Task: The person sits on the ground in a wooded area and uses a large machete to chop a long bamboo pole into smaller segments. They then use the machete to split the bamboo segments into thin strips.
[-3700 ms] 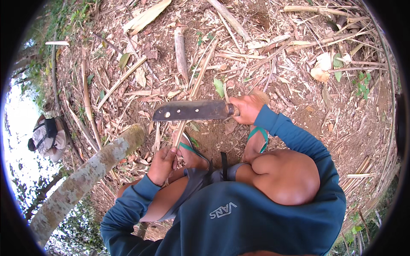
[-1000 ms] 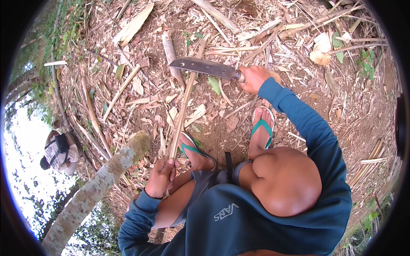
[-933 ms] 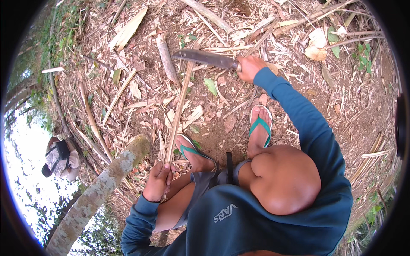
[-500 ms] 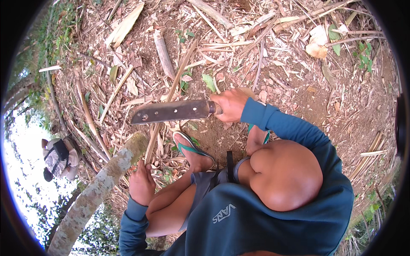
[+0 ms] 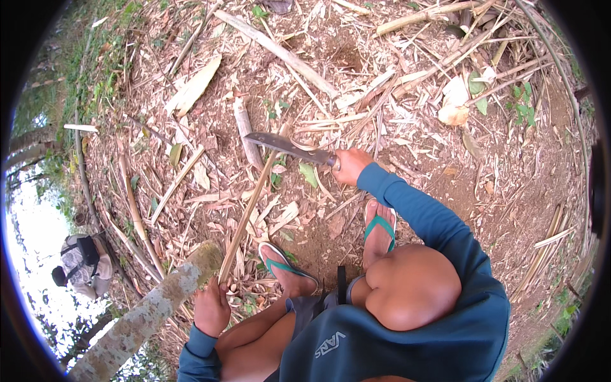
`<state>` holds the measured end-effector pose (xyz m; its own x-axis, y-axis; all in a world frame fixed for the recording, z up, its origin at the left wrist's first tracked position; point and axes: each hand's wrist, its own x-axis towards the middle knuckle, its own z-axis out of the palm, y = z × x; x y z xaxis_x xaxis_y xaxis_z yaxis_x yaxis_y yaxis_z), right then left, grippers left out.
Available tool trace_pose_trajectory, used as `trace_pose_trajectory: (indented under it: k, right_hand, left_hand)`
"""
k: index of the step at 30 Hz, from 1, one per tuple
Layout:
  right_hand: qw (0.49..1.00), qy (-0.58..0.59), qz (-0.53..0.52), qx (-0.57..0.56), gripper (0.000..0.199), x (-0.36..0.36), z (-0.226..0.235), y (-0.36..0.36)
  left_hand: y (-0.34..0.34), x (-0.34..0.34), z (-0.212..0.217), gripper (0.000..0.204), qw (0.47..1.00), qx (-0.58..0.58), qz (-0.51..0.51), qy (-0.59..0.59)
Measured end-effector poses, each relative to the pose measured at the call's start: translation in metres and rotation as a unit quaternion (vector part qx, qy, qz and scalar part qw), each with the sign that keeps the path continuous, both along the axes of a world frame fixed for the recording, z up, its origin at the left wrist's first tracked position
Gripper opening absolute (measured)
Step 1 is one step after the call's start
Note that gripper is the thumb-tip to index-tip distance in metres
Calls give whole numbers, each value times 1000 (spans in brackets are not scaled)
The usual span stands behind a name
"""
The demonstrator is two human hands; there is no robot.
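Note:
My right hand [image 5: 353, 167] is closed around the handle of a machete [image 5: 289, 147] with a dark, worn blade. Pointing left and turned narrow to the view, the blade crosses the far part of a long, thin wooden strip [image 5: 247, 219]. The near end of that strip is pinched in my left hand [image 5: 211, 307], low on the left beside a thick, lichen-spotted log [image 5: 153, 305]. From my left hand the strip slants up and to the right, past the log's end. Whether the blade bites into the wood I cannot tell.
My sandalled feet [image 5: 379, 232] rest on bare soil and shavings. A short cut stick [image 5: 247, 134] lies beyond the blade, with longer poles [image 5: 280, 51] farther off. A camouflage-patterned bag [image 5: 86, 264] stands at the left. Wood strips [image 5: 544, 251] lie at the right.
My right hand has carried the machete away from my body, toward the strip's far end. The blade has turned from broadside to narrow. My left hand still grips the strip.

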<state>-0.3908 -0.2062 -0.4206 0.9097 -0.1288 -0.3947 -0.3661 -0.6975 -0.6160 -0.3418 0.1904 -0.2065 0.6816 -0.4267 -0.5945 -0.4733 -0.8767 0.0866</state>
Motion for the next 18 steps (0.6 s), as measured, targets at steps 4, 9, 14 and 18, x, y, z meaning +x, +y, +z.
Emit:
trace_pose_trajectory:
  k: [4, 9, 14, 18]
  right_hand:
    - [999, -3, -33, -31, 23, 5, -25, -14]
    - [999, -35, 9, 7, 28, -10, -15, -14]
    - [999, 16, -29, -24, 31, 7, -11, -40]
    - [996, 27, 55, 61, 29, 0, -26, -17]
  left_hand:
    - [0, 9, -3, 22, 998, -64, 20, 10]
    - [13, 19, 2, 36, 994, 40, 66, 77]
    - [42, 31, -1, 27, 998, -46, 7, -31]
    - [69, 48, -17, 30, 999, -47, -8, 18]
